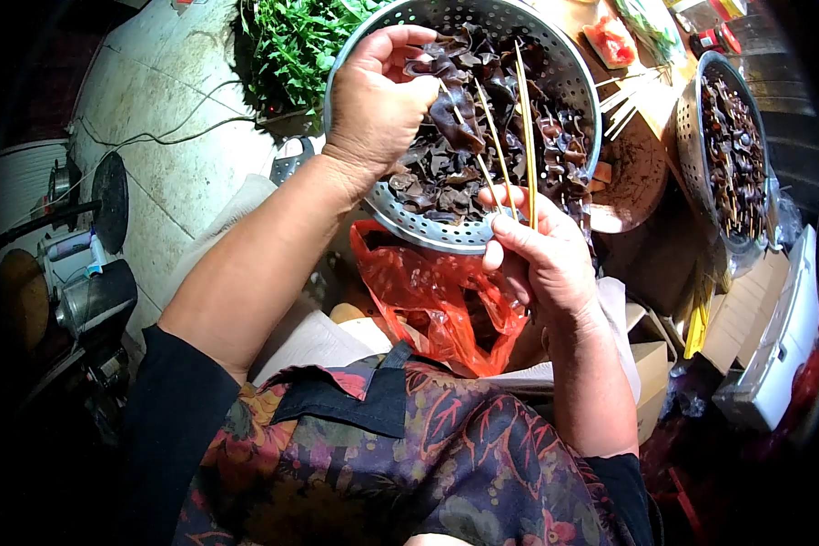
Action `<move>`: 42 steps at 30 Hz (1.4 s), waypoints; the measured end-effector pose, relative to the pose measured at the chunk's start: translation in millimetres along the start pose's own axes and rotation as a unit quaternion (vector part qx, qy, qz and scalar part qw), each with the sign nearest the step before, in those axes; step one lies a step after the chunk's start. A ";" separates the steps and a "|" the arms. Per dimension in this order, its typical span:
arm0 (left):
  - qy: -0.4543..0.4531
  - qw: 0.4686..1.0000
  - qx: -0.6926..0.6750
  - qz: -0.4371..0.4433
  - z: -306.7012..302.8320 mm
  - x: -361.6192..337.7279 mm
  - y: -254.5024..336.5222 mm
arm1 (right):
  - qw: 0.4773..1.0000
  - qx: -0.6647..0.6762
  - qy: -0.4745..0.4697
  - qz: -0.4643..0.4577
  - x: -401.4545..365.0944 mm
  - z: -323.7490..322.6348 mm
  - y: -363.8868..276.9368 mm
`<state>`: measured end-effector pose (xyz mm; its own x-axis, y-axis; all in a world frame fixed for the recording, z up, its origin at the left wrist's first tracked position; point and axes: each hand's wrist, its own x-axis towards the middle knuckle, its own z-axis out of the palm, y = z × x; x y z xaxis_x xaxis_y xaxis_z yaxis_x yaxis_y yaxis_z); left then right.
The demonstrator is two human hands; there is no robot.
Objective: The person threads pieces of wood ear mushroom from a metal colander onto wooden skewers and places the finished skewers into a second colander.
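Note:
My left hand (379, 102) pinches a dark brown piece of wood ear mushroom (455, 114) at the tip of a bamboo skewer. Several bamboo skewers (524, 118) fan upward out of my right hand (544, 255), whose thumb and fingers are closed round their lower ends. Both hands are over the near half of a perforated metal colander (446, 238), which is filled with loose wood ear pieces. Along its right inner side lie skewers threaded with wood ear (564, 150).
Leafy greens (291, 55) lie on the tiled floor behind left. Below the colander hangs a red plastic bag (428, 291). A second colander (692, 127) with loaded skewers stands at right, beyond loose bare skewers (623, 105). A white foam box (769, 341) leans at lower right.

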<state>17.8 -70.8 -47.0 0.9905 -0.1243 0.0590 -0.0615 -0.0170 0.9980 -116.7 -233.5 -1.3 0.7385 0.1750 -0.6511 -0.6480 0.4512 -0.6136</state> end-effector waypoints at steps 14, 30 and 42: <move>-0.059 0.943 -0.198 -0.262 -8.8 4.7 7.9 | 1.000 0.013 0.014 -0.003 -4.3 -0.5 -3.3; -0.143 0.867 -0.307 -0.366 -2.4 -4.9 14.2 | 0.999 -0.033 0.014 -0.009 -5.0 -5.4 1.0; -0.135 0.896 -0.246 -0.343 -3.9 0.1 11.2 | 0.998 -0.032 0.053 -0.012 0.0 -7.4 1.8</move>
<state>17.7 -67.1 -35.7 0.7044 -0.4896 -0.5140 0.6781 0.2500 0.6911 -119.3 -239.2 -5.7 0.7326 0.0702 -0.6771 -0.6433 0.3964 -0.6550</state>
